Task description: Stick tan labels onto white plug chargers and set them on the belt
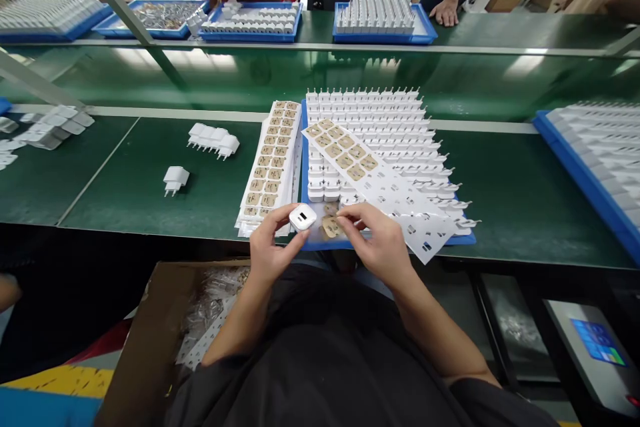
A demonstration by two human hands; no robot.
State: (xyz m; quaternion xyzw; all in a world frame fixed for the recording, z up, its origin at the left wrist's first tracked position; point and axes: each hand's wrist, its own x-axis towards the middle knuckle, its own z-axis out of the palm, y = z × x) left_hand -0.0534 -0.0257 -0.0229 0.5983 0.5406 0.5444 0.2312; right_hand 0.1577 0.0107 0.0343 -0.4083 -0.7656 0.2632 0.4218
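My left hand (270,250) grips a white USB charger (306,218) between thumb and fingers, its port face turned up. Just to the right, my right hand (380,243) pinches a small tan sticker (331,226) at its edge, apart from the charger. Beneath both hands is the front of a blue tray (325,240) filled with rows of white chargers (367,127), prongs pointing away. Across those chargers lies a sticker sheet (395,187), tan labels at its upper end and bare backing below. A stack of full sticker sheets (270,160) lies left of the tray.
Several white plug chargers (214,139) lie on the green bench (125,193) to the left, with a single one (176,178) closer. Another charger tray (590,167) stands at right. An open cardboard box (145,340) sits below. Co-workers are across the belt (280,70).
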